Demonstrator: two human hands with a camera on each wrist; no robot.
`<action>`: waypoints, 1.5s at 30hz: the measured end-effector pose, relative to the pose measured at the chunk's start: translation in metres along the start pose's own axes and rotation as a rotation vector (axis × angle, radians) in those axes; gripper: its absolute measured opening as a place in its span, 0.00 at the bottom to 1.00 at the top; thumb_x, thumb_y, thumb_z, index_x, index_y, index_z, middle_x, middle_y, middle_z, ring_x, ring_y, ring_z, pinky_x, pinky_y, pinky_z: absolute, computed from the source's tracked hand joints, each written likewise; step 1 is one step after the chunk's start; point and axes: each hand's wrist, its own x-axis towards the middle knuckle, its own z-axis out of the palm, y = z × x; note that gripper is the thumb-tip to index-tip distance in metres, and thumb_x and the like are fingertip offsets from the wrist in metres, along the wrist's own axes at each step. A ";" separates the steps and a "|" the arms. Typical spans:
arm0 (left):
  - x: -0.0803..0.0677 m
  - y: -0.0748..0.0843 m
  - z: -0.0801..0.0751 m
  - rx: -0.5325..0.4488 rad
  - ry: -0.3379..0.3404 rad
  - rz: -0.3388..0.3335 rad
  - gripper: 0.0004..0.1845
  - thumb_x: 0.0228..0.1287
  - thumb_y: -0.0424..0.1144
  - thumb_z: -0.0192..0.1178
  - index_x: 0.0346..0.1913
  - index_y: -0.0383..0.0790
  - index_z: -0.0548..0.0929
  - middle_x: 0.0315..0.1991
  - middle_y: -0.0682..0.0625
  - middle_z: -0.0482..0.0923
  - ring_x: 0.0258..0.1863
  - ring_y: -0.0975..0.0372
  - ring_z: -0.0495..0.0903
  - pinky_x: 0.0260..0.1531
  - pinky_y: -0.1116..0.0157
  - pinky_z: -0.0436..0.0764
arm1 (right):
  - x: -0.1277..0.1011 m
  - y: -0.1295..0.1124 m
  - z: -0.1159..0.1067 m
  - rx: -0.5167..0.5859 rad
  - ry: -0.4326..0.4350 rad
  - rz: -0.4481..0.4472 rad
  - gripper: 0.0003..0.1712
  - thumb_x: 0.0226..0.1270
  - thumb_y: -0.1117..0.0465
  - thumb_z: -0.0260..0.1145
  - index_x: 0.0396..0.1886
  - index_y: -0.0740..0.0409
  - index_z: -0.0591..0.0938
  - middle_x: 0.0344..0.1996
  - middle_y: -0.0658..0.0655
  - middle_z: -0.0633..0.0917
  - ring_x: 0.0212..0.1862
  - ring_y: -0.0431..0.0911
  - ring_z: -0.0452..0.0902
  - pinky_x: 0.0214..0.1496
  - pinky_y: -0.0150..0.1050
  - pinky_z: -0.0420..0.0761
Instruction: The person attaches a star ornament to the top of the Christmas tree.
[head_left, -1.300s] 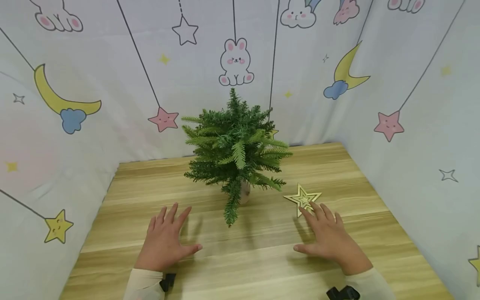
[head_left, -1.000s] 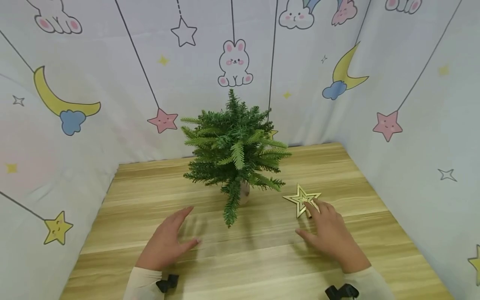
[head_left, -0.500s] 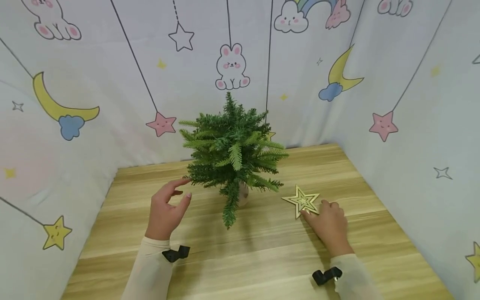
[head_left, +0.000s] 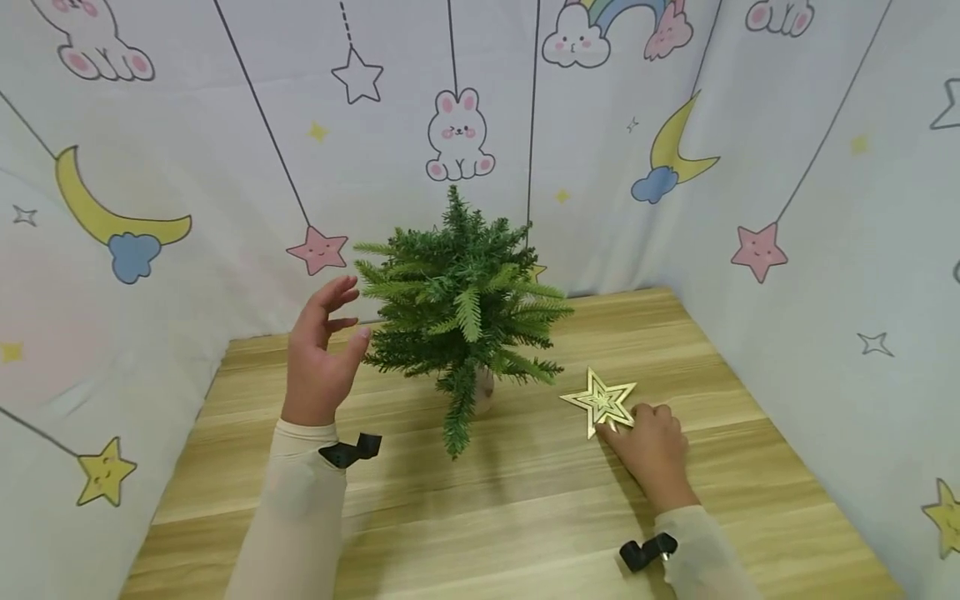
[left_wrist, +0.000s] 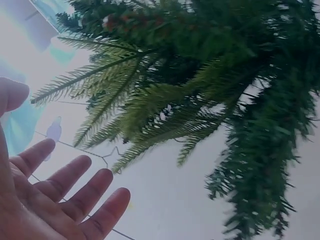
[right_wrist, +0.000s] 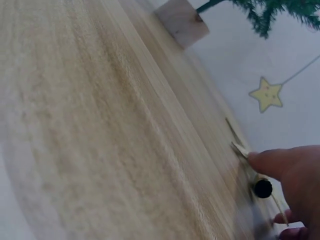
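A small artificial Christmas tree (head_left: 465, 300) stands upright near the middle of the wooden table. My left hand (head_left: 318, 367) is raised at its left side, fingers loosely spread and holding nothing. In the left wrist view, the palm and fingers (left_wrist: 75, 190) sit just beside the light green branch tips (left_wrist: 115, 85). To the right of the tree is a gold star tree topper (head_left: 600, 398), flat side up. My right hand (head_left: 656, 454) pinches its near right edge, thumb at the lower point. In the right wrist view, a round black end (right_wrist: 263, 188) shows under the star.
The tree's square wooden base (right_wrist: 181, 22) rests on the table (head_left: 510, 517). A white printed curtain (head_left: 600, 150) with bunnies, moons and stars hangs behind and at both sides. Black wrist cameras (head_left: 350, 451) sit on both sleeves.
My left hand has risen from low over the table to beside the tree's left branches. My right hand has come down and its fingers have curled onto the star topper's edge.
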 end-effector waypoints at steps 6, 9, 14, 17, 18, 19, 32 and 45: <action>0.026 0.010 0.001 0.049 -0.013 0.053 0.33 0.59 0.31 0.59 0.70 0.37 0.69 0.67 0.42 0.69 0.68 0.51 0.65 0.62 0.45 0.64 | -0.002 -0.001 0.002 0.013 -0.009 0.019 0.44 0.50 0.28 0.69 0.49 0.61 0.80 0.44 0.65 0.76 0.45 0.63 0.73 0.38 0.59 0.69; 0.037 0.016 0.005 0.075 -0.026 0.081 0.33 0.59 0.34 0.60 0.70 0.38 0.70 0.68 0.43 0.68 0.70 0.54 0.64 0.66 0.49 0.62 | -0.003 0.000 0.004 0.013 -0.006 0.018 0.43 0.50 0.28 0.69 0.49 0.60 0.80 0.44 0.65 0.77 0.45 0.63 0.73 0.39 0.59 0.69; 0.059 0.018 0.009 0.099 -0.061 0.100 0.30 0.61 0.38 0.61 0.68 0.45 0.73 0.68 0.49 0.70 0.70 0.59 0.63 0.68 0.54 0.61 | -0.004 0.000 0.004 0.028 -0.004 0.019 0.42 0.51 0.29 0.69 0.50 0.61 0.80 0.44 0.65 0.78 0.47 0.64 0.74 0.41 0.61 0.69; 0.076 0.014 0.007 0.156 -0.114 0.083 0.28 0.62 0.43 0.62 0.67 0.55 0.74 0.66 0.55 0.71 0.69 0.64 0.64 0.67 0.53 0.62 | -0.004 -0.002 0.004 0.055 -0.015 0.031 0.42 0.52 0.31 0.70 0.51 0.61 0.80 0.45 0.65 0.79 0.48 0.65 0.74 0.42 0.62 0.68; 0.082 0.013 0.006 0.180 -0.139 0.071 0.28 0.62 0.45 0.62 0.67 0.58 0.74 0.66 0.58 0.71 0.68 0.65 0.65 0.67 0.53 0.62 | -0.004 -0.002 0.003 0.063 -0.017 0.036 0.41 0.52 0.31 0.70 0.51 0.60 0.80 0.45 0.65 0.80 0.48 0.65 0.74 0.42 0.62 0.68; 0.089 0.012 0.005 0.205 -0.164 0.058 0.28 0.62 0.46 0.63 0.67 0.61 0.74 0.65 0.59 0.72 0.68 0.66 0.65 0.67 0.53 0.63 | -0.003 -0.002 0.003 0.071 -0.018 0.042 0.40 0.52 0.32 0.70 0.51 0.60 0.80 0.45 0.65 0.80 0.48 0.65 0.74 0.42 0.62 0.68; 0.140 0.015 0.014 0.367 -0.601 -0.150 0.32 0.60 0.62 0.63 0.67 0.59 0.73 0.62 0.61 0.75 0.63 0.61 0.71 0.61 0.54 0.70 | 0.000 -0.001 0.002 0.109 0.002 0.066 0.36 0.53 0.33 0.71 0.48 0.57 0.81 0.46 0.63 0.84 0.47 0.63 0.76 0.44 0.60 0.67; 0.155 0.024 0.032 0.446 -0.654 -0.169 0.29 0.59 0.61 0.65 0.62 0.56 0.79 0.55 0.58 0.80 0.54 0.63 0.78 0.53 0.57 0.76 | -0.001 -0.001 0.000 0.127 -0.010 0.066 0.34 0.54 0.34 0.70 0.49 0.56 0.82 0.47 0.62 0.84 0.46 0.62 0.76 0.44 0.60 0.66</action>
